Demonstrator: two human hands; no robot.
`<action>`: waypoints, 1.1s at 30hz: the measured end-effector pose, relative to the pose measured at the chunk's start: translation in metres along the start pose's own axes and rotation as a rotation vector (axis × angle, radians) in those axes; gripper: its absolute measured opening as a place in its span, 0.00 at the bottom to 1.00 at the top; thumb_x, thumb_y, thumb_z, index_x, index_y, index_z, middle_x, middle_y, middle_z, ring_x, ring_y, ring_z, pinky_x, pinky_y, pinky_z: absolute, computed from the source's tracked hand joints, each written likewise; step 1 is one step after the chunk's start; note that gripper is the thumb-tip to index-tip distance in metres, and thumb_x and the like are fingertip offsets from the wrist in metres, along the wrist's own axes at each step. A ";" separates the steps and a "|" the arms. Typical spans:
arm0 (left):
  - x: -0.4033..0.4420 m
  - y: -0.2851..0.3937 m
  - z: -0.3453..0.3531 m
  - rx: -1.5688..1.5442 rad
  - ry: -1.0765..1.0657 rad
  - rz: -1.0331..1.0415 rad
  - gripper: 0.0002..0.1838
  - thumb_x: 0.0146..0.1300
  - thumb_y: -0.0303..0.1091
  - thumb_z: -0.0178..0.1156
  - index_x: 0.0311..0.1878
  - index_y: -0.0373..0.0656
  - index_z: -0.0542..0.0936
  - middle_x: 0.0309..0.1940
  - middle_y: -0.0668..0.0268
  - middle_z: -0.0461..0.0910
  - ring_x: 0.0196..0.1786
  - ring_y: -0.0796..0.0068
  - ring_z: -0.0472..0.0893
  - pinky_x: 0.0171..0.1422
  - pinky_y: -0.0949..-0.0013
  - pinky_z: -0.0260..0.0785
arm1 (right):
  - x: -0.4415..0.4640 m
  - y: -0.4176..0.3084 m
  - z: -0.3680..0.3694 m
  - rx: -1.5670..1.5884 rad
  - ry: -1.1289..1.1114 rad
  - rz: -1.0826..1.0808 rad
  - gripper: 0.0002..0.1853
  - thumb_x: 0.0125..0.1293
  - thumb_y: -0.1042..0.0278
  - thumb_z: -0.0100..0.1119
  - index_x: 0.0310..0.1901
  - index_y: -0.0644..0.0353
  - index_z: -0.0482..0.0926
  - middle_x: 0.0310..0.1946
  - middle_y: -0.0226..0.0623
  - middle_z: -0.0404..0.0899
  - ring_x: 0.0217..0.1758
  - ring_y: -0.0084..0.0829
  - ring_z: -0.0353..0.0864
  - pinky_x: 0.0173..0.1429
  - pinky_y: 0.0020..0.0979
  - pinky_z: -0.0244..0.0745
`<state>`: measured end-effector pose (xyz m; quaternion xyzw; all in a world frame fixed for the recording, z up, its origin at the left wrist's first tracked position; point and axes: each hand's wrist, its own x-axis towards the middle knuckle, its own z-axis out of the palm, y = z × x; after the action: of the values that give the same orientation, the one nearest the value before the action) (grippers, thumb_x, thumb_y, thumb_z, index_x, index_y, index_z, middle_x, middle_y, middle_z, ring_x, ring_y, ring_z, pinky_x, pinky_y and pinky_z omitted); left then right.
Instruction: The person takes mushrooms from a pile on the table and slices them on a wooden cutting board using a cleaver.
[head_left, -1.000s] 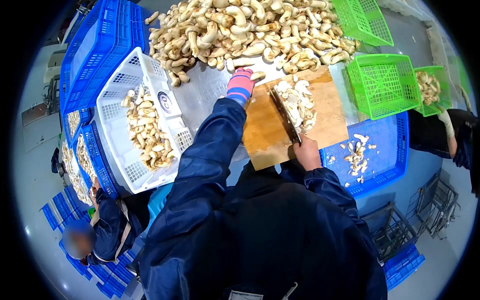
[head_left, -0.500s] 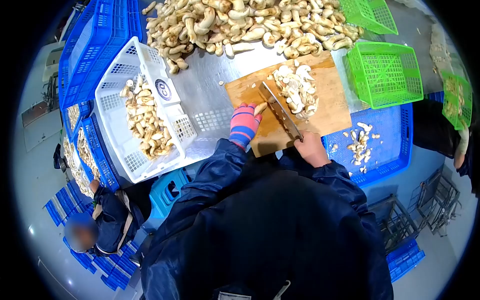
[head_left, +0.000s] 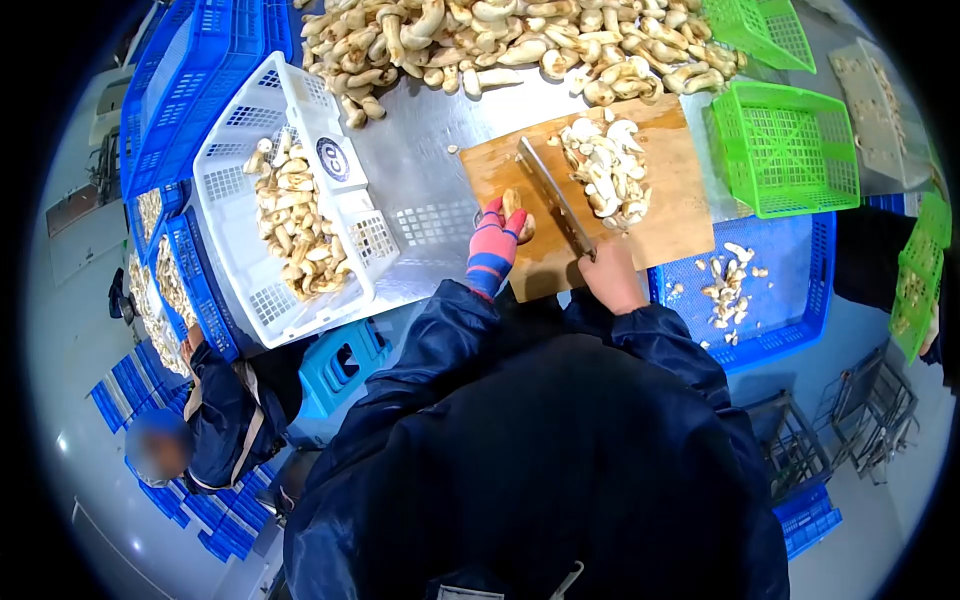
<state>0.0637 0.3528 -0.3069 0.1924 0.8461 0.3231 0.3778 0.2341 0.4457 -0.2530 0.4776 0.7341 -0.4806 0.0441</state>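
My left hand (head_left: 495, 248), in a pink and blue striped glove, grips a brownish mushroom (head_left: 513, 203) at the left side of the wooden cutting board (head_left: 670, 150). Its fingers are closed around the mushroom's lower part and hide some of it. My bare right hand (head_left: 610, 275) is wrapped around the handle of a knife (head_left: 557, 196). The blade slants across the board, a small gap to the right of the held mushroom. Beyond the blade lies a heap of pale sliced mushrooms (head_left: 606, 180).
Whole mushrooms (head_left: 480, 40) are piled at the table's back. A white basket (head_left: 225, 175) of mushrooms stands left, a green basket (head_left: 785, 150) right. Below it, a blue crate (head_left: 815, 290) holds scraps. A co-worker (head_left: 225, 420) is at lower left; another person carries a green basket (head_left: 918, 275) at far right.
The mushroom in my left hand has turned more upright. The knife blade now stands farther from it, to the right. The far-right green basket has moved downward.
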 end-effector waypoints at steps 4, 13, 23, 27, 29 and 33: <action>0.007 -0.022 0.017 -0.118 -0.004 -0.150 0.25 0.59 0.40 0.60 0.56 0.38 0.68 0.32 0.59 0.80 0.34 0.69 0.81 0.38 0.68 0.71 | -0.010 0.004 0.003 -0.040 -0.082 0.032 0.13 0.50 0.69 0.52 0.35 0.68 0.78 0.29 0.60 0.76 0.37 0.55 0.75 0.45 0.46 0.70; -0.004 0.005 0.010 -0.530 -0.191 -0.444 0.22 0.56 0.33 0.63 0.51 0.37 0.66 0.36 0.61 0.78 0.29 0.75 0.80 0.28 0.75 0.74 | -0.009 0.010 0.005 -0.130 -0.047 -0.075 0.11 0.50 0.69 0.53 0.32 0.68 0.77 0.26 0.57 0.76 0.35 0.53 0.77 0.43 0.47 0.71; 0.002 -0.002 0.018 -0.504 -0.216 -0.362 0.20 0.55 0.26 0.61 0.49 0.36 0.65 0.39 0.59 0.77 0.35 0.69 0.80 0.32 0.69 0.76 | -0.019 0.002 0.001 -0.239 -0.023 -0.105 0.09 0.52 0.71 0.51 0.34 0.65 0.75 0.24 0.55 0.76 0.31 0.54 0.76 0.38 0.49 0.71; 0.031 -0.089 0.053 -0.464 -0.161 0.115 0.13 0.59 0.34 0.55 0.46 0.39 0.71 0.39 0.61 0.79 0.43 0.65 0.79 0.44 0.64 0.73 | -0.052 -0.008 -0.017 -0.326 -0.056 -0.141 0.11 0.53 0.70 0.51 0.37 0.66 0.70 0.18 0.50 0.76 0.22 0.51 0.77 0.27 0.47 0.72; 0.043 -0.119 0.057 -0.559 -0.209 0.080 0.15 0.61 0.40 0.49 0.45 0.41 0.74 0.42 0.62 0.79 0.48 0.62 0.76 0.52 0.61 0.67 | -0.065 -0.012 -0.026 -0.352 -0.126 -0.056 0.10 0.54 0.70 0.50 0.37 0.66 0.70 0.17 0.50 0.76 0.22 0.50 0.77 0.27 0.47 0.72; 0.066 -0.170 0.069 -1.177 -0.456 -0.054 0.19 0.63 0.46 0.43 0.44 0.43 0.76 0.44 0.62 0.79 0.49 0.60 0.74 0.56 0.59 0.64 | -0.078 -0.011 -0.039 -0.328 -0.191 0.037 0.09 0.54 0.70 0.51 0.36 0.61 0.69 0.19 0.51 0.75 0.24 0.51 0.77 0.29 0.48 0.72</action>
<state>0.0601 0.2966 -0.4934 -0.0049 0.4293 0.6758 0.5992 0.2833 0.4224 -0.1844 0.4298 0.7861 -0.3969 0.1997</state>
